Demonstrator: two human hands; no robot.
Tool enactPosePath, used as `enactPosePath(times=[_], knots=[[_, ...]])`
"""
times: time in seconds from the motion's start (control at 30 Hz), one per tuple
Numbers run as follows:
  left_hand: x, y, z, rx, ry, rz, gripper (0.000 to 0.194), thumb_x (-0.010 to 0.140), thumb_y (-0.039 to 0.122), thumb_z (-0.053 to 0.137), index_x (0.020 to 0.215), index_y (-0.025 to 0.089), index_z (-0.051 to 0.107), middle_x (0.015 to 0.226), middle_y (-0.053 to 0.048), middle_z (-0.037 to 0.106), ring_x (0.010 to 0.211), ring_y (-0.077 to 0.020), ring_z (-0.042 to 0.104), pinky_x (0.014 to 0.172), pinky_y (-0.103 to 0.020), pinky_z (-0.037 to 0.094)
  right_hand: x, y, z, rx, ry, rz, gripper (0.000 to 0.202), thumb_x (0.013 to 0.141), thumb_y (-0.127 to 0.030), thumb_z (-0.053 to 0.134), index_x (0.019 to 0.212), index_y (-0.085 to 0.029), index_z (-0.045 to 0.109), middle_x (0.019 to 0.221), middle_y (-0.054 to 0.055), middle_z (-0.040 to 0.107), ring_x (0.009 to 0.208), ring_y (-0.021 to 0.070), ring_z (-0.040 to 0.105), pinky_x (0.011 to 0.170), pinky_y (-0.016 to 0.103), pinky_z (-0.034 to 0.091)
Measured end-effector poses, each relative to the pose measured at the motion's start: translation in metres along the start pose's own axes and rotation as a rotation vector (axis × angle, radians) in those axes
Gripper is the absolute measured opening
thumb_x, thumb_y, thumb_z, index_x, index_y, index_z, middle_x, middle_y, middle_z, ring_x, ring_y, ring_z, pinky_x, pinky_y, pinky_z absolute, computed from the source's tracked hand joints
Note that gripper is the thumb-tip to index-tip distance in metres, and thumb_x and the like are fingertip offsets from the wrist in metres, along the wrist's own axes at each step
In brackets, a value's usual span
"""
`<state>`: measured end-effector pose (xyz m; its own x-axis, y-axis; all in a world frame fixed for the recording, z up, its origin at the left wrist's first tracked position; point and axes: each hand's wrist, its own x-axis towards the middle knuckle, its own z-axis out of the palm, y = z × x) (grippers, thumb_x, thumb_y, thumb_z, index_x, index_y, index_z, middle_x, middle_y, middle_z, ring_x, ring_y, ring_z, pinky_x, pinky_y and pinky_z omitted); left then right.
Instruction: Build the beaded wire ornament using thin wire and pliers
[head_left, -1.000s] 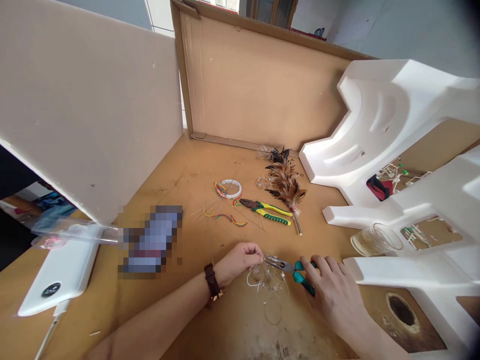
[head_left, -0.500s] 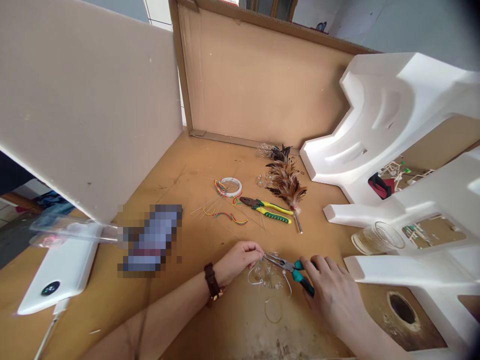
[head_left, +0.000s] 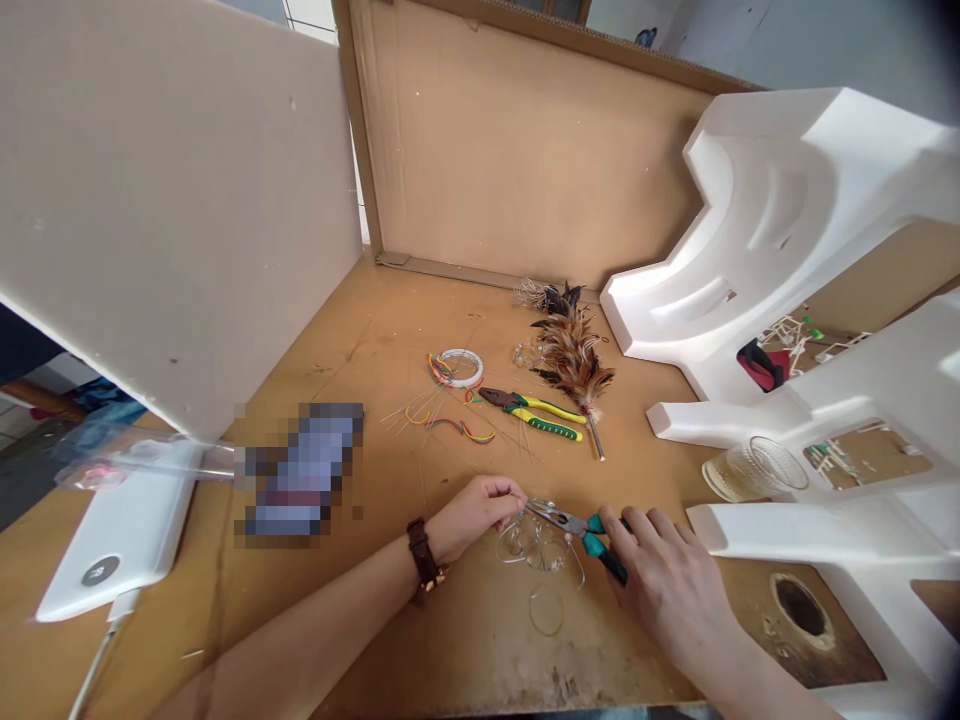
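My left hand point(head_left: 486, 510), with a dark watch strap on its wrist, pinches an end of a beaded wire piece point(head_left: 541, 552) between thumb and fingertips. My right hand point(head_left: 664, 570) is wrapped round the teal-and-black handles of long-nose pliers point(head_left: 577, 527). Their tips meet the wire right beside my left fingertips; whether the jaws are fully closed on it I cannot tell. Clear beads and loops of pale wire hang below the pliers over the table. Just nearer to me lies a thin yellowish ring point(head_left: 546, 610).
Beyond my hands lie yellow-green pliers point(head_left: 536, 415), a white ring with coloured cords point(head_left: 459, 369) and a feather duster point(head_left: 570, 350). A glass point(head_left: 750, 470) stands among white foam pieces point(head_left: 757, 235) at right. A blurred phone point(head_left: 307, 480) and a white power bank point(head_left: 120, 555) are at left.
The view has tilted slightly. Both hands stay in nearly the same place, with the pliers still at the wire; the beaded piece hangs a little differently.
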<state>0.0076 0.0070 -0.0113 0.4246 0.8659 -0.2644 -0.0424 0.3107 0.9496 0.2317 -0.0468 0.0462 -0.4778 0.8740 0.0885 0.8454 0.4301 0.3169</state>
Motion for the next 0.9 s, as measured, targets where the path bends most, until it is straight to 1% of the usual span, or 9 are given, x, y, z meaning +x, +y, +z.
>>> enactPosePath(times=[0.2, 0.37, 0.57, 0.67, 0.9], knots=[[0.0, -0.001, -0.001, 0.004, -0.021, 0.006, 0.017, 0.066, 0.029, 0.055, 0.064, 0.012, 0.058, 0.052, 0.005, 0.045, 0.049, -0.0068, 0.037, 0.052, -0.02, 0.028, 0.0, 0.003, 0.001, 0.037, 0.01, -0.012, 0.032, 0.074, -0.018, 0.055, 0.106, -0.022, 0.053, 0.081, 0.004, 0.056, 0.073, 0.0187, 0.046, 0.062, 0.03, 0.027], [0.001, -0.003, -0.001, 0.018, -0.033, 0.0, 0.017, 0.067, 0.03, 0.055, 0.065, 0.013, 0.057, 0.052, 0.005, 0.043, 0.049, -0.0069, 0.036, 0.051, -0.021, 0.028, 0.001, 0.004, -0.003, 0.098, -0.051, 0.031, 0.028, 0.072, -0.023, 0.058, 0.1, -0.025, 0.054, 0.079, 0.002, 0.055, 0.072, 0.0185, 0.047, 0.06, 0.029, 0.027], [0.0, -0.003, 0.0, 0.017, -0.035, -0.012, 0.018, 0.066, 0.031, 0.055, 0.065, 0.013, 0.056, 0.052, 0.005, 0.042, 0.049, -0.0072, 0.036, 0.052, -0.021, 0.028, 0.003, 0.003, -0.008, 0.163, -0.123, 0.07, 0.026, 0.069, -0.018, 0.057, 0.094, -0.026, 0.055, 0.077, 0.001, 0.056, 0.071, 0.018, 0.05, 0.057, 0.028, 0.026], [0.0, -0.004, 0.001, 0.026, -0.03, -0.007, 0.019, 0.067, 0.032, 0.055, 0.066, 0.013, 0.056, 0.053, 0.005, 0.041, 0.049, -0.0071, 0.034, 0.051, -0.021, 0.027, 0.004, 0.002, -0.01, 0.176, -0.158, 0.083, 0.025, 0.068, -0.019, 0.056, 0.092, -0.025, 0.055, 0.078, 0.002, 0.056, 0.07, 0.0182, 0.052, 0.055, 0.027, 0.025], [0.0, -0.003, 0.002, 0.035, -0.033, -0.01, 0.019, 0.067, 0.031, 0.054, 0.066, 0.013, 0.055, 0.053, 0.006, 0.04, 0.049, -0.0069, 0.033, 0.05, -0.021, 0.025, 0.003, 0.0, -0.014, 0.167, -0.18, 0.094, 0.023, 0.068, -0.019, 0.055, 0.089, -0.025, 0.056, 0.075, 0.001, 0.057, 0.066, 0.0168, 0.054, 0.05, 0.026, 0.022]])
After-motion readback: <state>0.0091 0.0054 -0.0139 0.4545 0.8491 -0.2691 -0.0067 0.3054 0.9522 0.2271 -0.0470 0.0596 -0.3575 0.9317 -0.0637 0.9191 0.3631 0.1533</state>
